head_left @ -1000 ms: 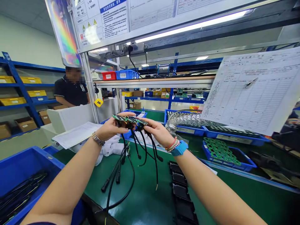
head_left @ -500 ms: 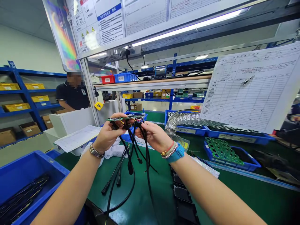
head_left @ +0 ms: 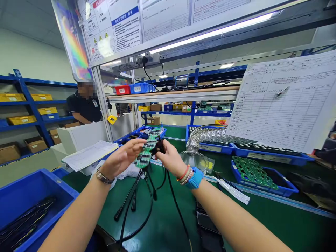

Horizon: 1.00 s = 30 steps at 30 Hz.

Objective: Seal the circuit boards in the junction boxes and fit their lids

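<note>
A strip of three round green circuit boards (head_left: 150,144) hangs in the air at the centre, tilted with its component side toward me. My right hand (head_left: 170,158) is closed round the black cables (head_left: 160,146) just right of the boards. My left hand (head_left: 124,157) has its fingers extended beside the boards' left edge; its fingertips are at the middle board and nothing is gripped in it. Black cables with connectors (head_left: 134,203) hang down and lie on the green mat (head_left: 162,224) below.
A blue bin with black cables (head_left: 63,185) stands at the left. Black trays (head_left: 210,224) lie near the front. Right of centre are a clear duct hood (head_left: 195,161) and a blue tray of green boards (head_left: 286,185). A person (head_left: 85,105) is behind at left.
The boards have turned from edge-on to face me. My left hand has loosened and its fingers have straightened. My right hand now holds the cables bunched together.
</note>
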Available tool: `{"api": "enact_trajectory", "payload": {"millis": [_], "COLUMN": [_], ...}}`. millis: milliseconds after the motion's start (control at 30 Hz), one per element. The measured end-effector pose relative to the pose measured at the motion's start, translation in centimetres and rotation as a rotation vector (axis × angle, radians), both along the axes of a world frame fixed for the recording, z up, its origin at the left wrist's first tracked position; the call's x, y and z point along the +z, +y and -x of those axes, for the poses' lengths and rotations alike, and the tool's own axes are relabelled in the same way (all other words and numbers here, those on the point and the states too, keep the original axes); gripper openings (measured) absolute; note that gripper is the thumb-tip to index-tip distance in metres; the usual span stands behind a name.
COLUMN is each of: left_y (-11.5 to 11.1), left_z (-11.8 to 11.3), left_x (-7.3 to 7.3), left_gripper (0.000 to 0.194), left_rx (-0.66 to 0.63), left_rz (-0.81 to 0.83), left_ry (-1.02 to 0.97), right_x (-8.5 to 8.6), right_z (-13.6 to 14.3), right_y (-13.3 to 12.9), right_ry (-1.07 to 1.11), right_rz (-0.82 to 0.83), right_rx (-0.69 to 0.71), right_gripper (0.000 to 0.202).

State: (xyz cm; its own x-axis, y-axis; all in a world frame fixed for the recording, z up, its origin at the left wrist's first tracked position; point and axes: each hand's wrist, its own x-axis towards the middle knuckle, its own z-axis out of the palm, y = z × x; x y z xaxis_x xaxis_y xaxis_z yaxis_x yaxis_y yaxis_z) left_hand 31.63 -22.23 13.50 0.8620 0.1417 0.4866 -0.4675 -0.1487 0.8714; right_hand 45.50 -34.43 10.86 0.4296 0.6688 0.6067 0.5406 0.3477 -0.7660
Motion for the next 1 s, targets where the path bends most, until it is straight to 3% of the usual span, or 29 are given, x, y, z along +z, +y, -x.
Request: {"api": "enact_trajectory", "payload": {"millis": [100, 167, 233, 333, 500, 633, 833, 1000], "left_y": [0.7, 0.6, 0.1, -0.8, -1.4, -1.7, -1.1, -0.6], "left_z": [-0.4, -0.9, -1.4, -2.0, -2.8, -3.1, -3.7, -2.4], "left_x": [0.5, 0.7, 0.7, 0.1, -0.7, -1.1, -2.3, -0.7], "left_gripper": [0.045, 0.044, 0.045, 0.042, 0.041, 0.038, 0.036, 0.027], "left_rx": [0.184, 0.296, 0.376, 0.533, 0.806, 1.006, 1.095, 0.964], "left_rz": [0.173, 0.119, -0.053, -0.307, -0.400, -0.672, -1.019, -0.889], "left_ry": [0.085, 0.117, 0.087, -0.043, -0.220, -0.358, -0.432, -0.302], "right_x": [0.4, 0.4, 0.1, -0.8, -2.5, -3.3, -4.9, -4.8], "right_z": [-0.4, -0.2, 0.1, 1.0, 3.7, 5.1, 4.8, 3.1], "right_y": [-0.4, -0.4, 0.0, 0.9, 2.1, 2.2, 2.9, 3.3], "right_ry": [-0.310, -0.438, -0.459, -0.342, 0.081, 0.240, 0.149, 0.136], "right_rz": [0.120, 0.201, 0.243, 0.220, 0.117, 0.080, 0.042, 0.026], "right_rx": [0.004, 0.019, 0.022, 0.067, 0.115, 0.105, 0.050, 0.102], "right_gripper": [0.013, 0.015, 0.014, 0.014, 0.013, 0.007, 0.004, 0.007]}}
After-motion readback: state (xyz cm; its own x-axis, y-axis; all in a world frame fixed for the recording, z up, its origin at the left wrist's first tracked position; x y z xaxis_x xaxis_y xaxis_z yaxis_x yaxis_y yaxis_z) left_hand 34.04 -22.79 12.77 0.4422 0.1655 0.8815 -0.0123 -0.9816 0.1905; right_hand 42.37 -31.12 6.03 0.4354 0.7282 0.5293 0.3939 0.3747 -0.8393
